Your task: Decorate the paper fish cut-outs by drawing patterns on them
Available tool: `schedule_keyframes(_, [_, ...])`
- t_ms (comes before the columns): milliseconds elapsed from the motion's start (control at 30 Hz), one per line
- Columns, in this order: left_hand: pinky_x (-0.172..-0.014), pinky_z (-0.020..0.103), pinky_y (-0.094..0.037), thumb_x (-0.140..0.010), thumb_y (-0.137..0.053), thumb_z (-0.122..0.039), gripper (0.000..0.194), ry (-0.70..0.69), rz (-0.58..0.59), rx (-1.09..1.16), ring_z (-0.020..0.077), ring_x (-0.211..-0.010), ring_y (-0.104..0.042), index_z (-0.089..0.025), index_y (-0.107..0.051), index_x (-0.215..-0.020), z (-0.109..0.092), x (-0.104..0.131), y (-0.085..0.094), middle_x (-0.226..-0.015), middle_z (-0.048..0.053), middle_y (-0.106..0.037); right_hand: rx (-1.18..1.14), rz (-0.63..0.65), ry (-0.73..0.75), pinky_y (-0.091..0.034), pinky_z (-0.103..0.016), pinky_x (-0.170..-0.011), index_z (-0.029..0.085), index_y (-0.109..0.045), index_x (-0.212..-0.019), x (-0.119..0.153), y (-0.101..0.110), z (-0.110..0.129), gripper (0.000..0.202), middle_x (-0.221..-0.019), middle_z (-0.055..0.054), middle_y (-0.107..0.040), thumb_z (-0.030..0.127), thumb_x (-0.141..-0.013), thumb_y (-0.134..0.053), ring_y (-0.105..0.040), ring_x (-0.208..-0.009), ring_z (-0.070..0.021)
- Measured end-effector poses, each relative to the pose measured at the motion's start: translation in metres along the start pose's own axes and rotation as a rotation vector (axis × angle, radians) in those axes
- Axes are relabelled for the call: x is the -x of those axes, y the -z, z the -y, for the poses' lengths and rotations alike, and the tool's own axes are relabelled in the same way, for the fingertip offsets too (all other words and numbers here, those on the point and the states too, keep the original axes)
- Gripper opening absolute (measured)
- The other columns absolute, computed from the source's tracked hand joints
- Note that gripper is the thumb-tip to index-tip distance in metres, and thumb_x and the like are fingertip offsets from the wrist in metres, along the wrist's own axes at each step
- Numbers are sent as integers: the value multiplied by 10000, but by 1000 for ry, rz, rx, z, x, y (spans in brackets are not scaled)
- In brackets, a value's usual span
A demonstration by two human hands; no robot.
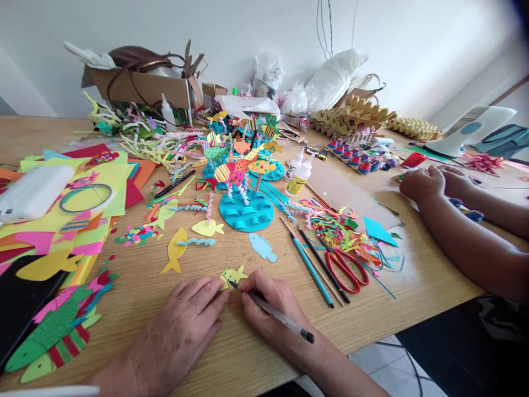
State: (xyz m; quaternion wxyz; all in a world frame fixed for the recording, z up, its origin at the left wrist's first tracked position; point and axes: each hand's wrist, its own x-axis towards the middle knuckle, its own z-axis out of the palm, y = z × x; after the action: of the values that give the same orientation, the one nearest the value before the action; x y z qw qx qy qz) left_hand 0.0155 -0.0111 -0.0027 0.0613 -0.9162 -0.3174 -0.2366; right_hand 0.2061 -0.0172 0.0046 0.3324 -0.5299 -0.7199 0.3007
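A small yellow paper fish (233,275) with dark markings lies on the table at the front middle. My left hand (188,317) rests flat beside it, fingertips pressing on its left edge. My right hand (268,309) is closed around a pen (281,318) with a clear barrel and black end; the pen's tip touches the fish. Just beyond are a plain orange-yellow fish (177,251) with a light blue twisted pipe cleaner (196,242), another yellow fish (206,227) with a pink one, and a light blue fish (263,246).
Blue scalloped bases (246,211) carry decorated fish on stems. Red-handled scissors (347,269), brushes (312,270) and paper scraps lie right. Glue bottles (300,177) stand behind. Coloured paper sheets (95,184) and a black phone (25,300) are left. Another person's arms (458,231) rest at right.
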Motion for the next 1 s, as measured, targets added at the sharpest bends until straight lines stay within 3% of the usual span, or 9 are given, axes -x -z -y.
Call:
schedule_keyframes(467, [-858, 352, -448, -924, -331, -120, 308, 13, 0, -1, 202, -989, -570, -156, -600, -1070, -1, 1, -1, -1068, 53, -648, -41, 16, -24, -338, -175, -490, 196, -518, -731, -1, 4, 3, 94, -567, 48, -522, 130, -752, -455, -453, -486, -79])
schedule_keyframes(700, [-866, 345, -440, -917, -336, -111, 323, 44, -9, 31, 198, -995, -565, -176, -611, -1073, -2, 0, -2, -1072, 45, -649, -165, -63, -116, -343, -167, -465, 192, -515, -729, 7, 13, 5, 86, -566, 47, -521, 153, -749, -441, -458, -488, -78])
schedule_keyframes(867, [-831, 310, -459, -920, -339, -127, 316, 29, -26, 32, 182, -958, -574, -181, -632, -1029, -1, -4, 1, -1030, 39, -660, -107, 4, -45, -360, -165, -492, 191, -525, -775, 12, 9, 7, 143, -597, 46, -537, 95, -734, -428, -471, -501, -75])
schedule_keyframes(1000, [-803, 311, -465, -926, -336, -132, 307, -14, -36, 16, 182, -932, -588, -162, -630, -1011, 1, -6, 2, -1009, 43, -666, -60, -44, 40, -367, -164, -504, 192, -513, -757, 13, 3, 7, 122, -597, 41, -545, 98, -765, -435, -489, -509, -75])
